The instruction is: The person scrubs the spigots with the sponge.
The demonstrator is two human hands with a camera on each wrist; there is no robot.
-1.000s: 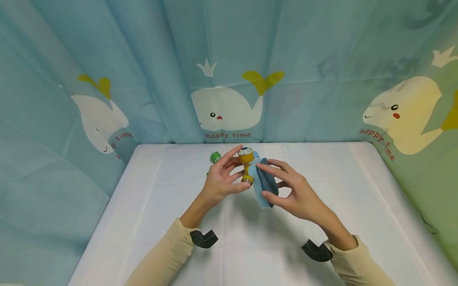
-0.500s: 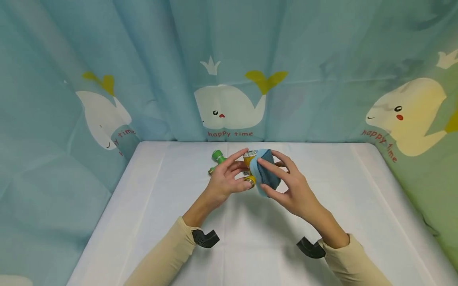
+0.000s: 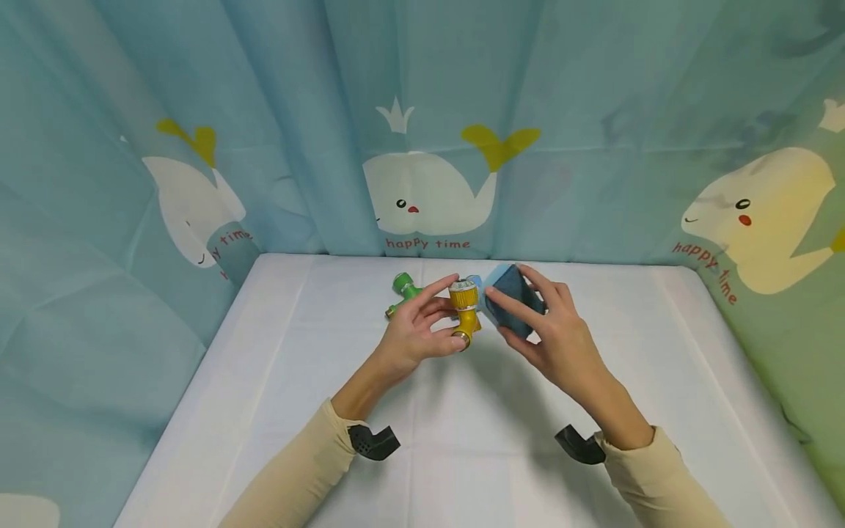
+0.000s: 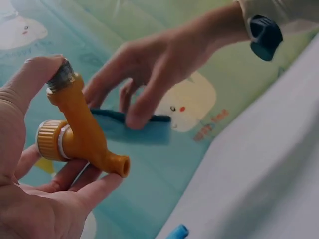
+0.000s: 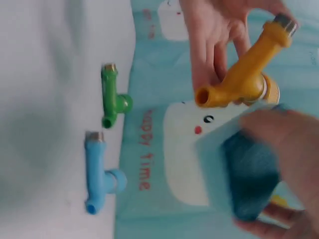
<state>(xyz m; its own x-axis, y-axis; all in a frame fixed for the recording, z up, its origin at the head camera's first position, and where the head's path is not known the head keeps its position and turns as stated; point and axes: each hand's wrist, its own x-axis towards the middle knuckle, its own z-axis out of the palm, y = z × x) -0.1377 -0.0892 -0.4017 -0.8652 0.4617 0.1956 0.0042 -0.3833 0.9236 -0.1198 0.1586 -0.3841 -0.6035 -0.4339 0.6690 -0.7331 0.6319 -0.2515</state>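
Note:
My left hand (image 3: 419, 330) holds a yellow faucet (image 3: 465, 301) above the table. In the left wrist view the thumb presses on the threaded metal end of this faucet (image 4: 79, 117), and the other fingers lie under its knob and spout. Just to the right, my right hand (image 3: 564, 337) grips a sponge (image 3: 518, 302) with a light blue side and a dark blue side. A gap separates sponge and faucet in the head view. The sponge (image 5: 249, 169) looks blurred in the right wrist view.
A green faucet (image 5: 110, 94) and a blue faucet (image 5: 95, 172) lie on the white table (image 3: 317, 411), behind the hands. A light blue curtain (image 3: 297, 147) with whale prints stands along the table's back and sides.
The sponge has moved off the yellow faucet to the right and turned in my right hand. The yellow faucet has shifted slightly right and now shows more fully.

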